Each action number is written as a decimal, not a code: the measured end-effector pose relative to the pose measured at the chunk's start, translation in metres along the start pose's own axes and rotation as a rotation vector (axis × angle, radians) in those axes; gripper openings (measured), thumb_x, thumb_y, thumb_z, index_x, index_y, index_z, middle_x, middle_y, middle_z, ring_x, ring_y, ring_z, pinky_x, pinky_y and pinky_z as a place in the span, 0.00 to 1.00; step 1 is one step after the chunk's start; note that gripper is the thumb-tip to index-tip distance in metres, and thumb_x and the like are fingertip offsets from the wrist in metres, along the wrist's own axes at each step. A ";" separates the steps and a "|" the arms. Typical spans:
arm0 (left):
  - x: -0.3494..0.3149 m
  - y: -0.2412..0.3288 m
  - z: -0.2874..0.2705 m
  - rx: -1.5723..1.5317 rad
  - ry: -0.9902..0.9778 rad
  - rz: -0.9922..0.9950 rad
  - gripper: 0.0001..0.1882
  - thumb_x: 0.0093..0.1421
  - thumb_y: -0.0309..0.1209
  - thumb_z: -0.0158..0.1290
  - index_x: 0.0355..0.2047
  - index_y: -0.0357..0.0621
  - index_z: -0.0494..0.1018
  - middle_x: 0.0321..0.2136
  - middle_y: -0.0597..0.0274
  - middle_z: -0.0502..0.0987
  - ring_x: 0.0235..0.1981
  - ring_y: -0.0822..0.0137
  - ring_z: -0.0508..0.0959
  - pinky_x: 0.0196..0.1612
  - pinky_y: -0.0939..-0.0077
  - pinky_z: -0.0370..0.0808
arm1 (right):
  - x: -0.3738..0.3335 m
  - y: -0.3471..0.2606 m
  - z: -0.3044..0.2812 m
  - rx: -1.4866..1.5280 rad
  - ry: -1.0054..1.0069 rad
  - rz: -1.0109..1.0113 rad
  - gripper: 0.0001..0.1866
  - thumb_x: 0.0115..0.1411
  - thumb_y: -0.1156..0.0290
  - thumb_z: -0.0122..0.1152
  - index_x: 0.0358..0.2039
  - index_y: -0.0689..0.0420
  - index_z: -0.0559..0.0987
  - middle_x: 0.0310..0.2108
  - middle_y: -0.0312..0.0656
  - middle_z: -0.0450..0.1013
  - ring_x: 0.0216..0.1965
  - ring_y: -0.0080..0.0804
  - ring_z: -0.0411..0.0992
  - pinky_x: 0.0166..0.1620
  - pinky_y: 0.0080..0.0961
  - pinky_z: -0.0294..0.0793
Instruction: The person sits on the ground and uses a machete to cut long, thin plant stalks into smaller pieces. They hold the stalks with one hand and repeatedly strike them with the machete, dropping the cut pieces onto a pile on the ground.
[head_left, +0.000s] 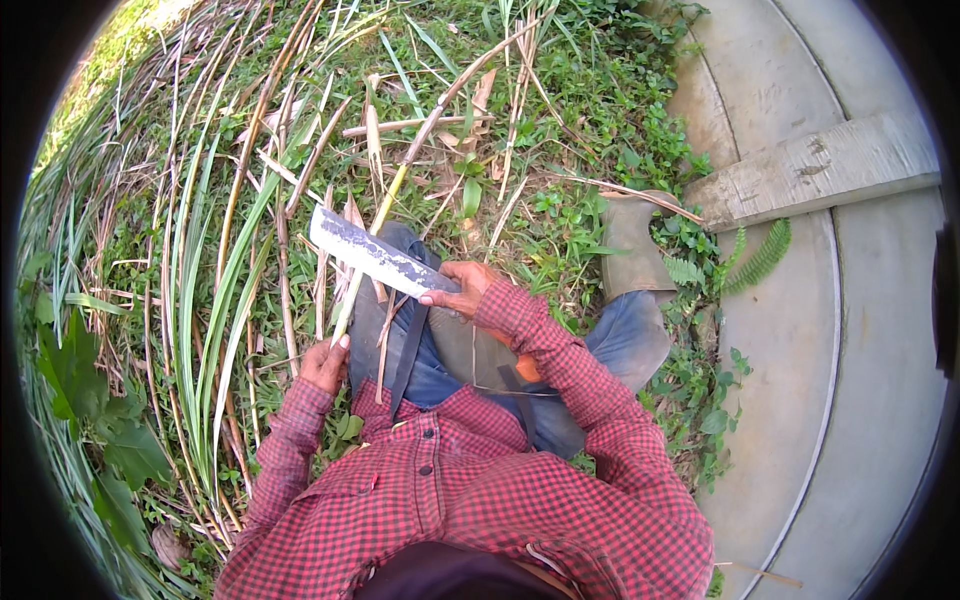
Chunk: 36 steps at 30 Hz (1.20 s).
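My right hand is wrapped round the near end of a machete, whose broad, dark blade has a worn, pale surface. The blade points to the upper left and crosses a long yellow-green stalk. Lower down, my left hand grips the near end of that stalk, which slants away to the upper right and turns brown at its far part. Whether the edge touches the stalk I cannot tell. The machete's handle is mostly hidden in my right hand.
Long cut stalks and leaves lie on the grass at left. A concrete beam crosses grey slabs at right. My boot rests beside ferns. Something orange shows by my right forearm.
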<state>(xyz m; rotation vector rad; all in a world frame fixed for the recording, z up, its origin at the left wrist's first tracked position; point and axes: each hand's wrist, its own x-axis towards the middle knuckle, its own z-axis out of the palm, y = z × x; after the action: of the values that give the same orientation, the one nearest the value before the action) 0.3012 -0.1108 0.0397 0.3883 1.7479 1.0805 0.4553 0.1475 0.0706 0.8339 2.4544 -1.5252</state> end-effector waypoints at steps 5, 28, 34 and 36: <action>-0.037 0.052 -0.019 0.794 0.521 0.259 0.13 0.60 0.39 0.43 0.34 0.41 0.67 0.16 0.43 0.71 0.20 0.42 0.72 0.21 0.54 0.66 | 0.005 0.015 -0.044 0.369 0.364 0.096 0.25 0.48 0.54 0.64 0.35 0.64 0.74 0.19 0.40 0.71 0.16 0.24 0.69 0.17 0.22 0.69; 0.016 -0.033 0.028 -0.374 -0.127 -0.153 0.16 0.60 0.44 0.46 0.21 0.48 0.61 0.07 0.75 0.54 0.06 0.80 0.51 0.08 0.83 0.45 | 0.112 0.068 -0.054 0.063 0.290 0.216 0.32 0.47 0.46 0.61 0.41 0.64 0.74 0.29 0.50 0.74 0.27 0.35 0.74 0.28 0.30 0.75; 0.024 -0.054 0.027 -0.241 0.019 -0.038 0.16 0.60 0.42 0.46 0.23 0.44 0.65 0.14 0.73 0.61 0.13 0.80 0.58 0.16 0.85 0.56 | 0.067 0.025 -0.006 -0.287 -0.030 -0.072 0.31 0.49 0.44 0.55 0.40 0.62 0.73 0.32 0.55 0.73 0.38 0.50 0.71 0.44 0.39 0.69; 0.023 -0.055 0.025 -0.227 -0.003 -0.056 0.16 0.60 0.42 0.46 0.23 0.44 0.66 0.16 0.73 0.62 0.15 0.80 0.59 0.19 0.86 0.58 | 0.041 0.005 0.000 -0.338 -0.104 -0.062 0.31 0.50 0.44 0.54 0.39 0.63 0.73 0.32 0.55 0.72 0.38 0.51 0.71 0.44 0.40 0.69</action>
<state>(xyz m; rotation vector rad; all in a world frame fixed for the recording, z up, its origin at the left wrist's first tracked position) 0.3243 -0.1128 -0.0204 0.1987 1.6032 1.2212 0.4231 0.1651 0.0510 0.6060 2.5759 -1.0916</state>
